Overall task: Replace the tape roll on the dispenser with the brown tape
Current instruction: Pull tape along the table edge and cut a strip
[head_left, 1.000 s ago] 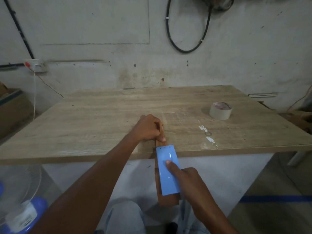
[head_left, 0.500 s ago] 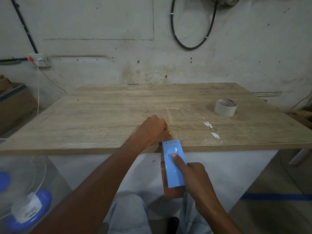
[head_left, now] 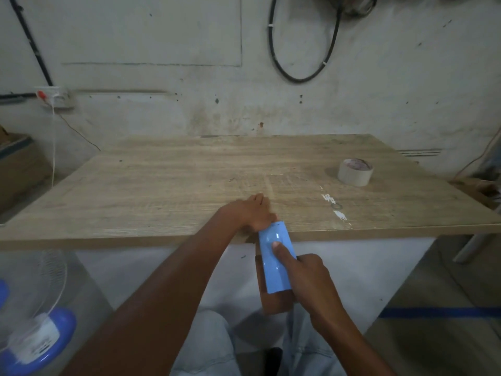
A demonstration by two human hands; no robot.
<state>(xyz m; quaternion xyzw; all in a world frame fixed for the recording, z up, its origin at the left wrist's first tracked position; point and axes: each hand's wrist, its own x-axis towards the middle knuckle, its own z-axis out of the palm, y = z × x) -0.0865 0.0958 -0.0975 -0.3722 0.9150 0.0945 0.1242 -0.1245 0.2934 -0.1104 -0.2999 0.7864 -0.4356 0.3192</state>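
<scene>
Left hand (head_left: 250, 213) is fisted on something hidden at the worktop (head_left: 162, 185) edge, right hand (head_left: 303, 270) fingers (head_left: 279, 248) press the blue dispenser (head_left: 276, 261); I'd keep it braced and pull brown tape (head_left: 273, 302) straight.

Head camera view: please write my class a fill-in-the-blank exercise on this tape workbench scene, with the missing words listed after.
1. The pale roll of tape stands on the wooden table, far to the person's ____ side.
2. The right hand presses its ____ finger on the light blue flat dispenser plate.
3. The left hand rests at the table's ____ edge, by the plate's top end.
4. A ____ cable loop hangs on the wall behind.

Missing words: right; index; near; black
</scene>
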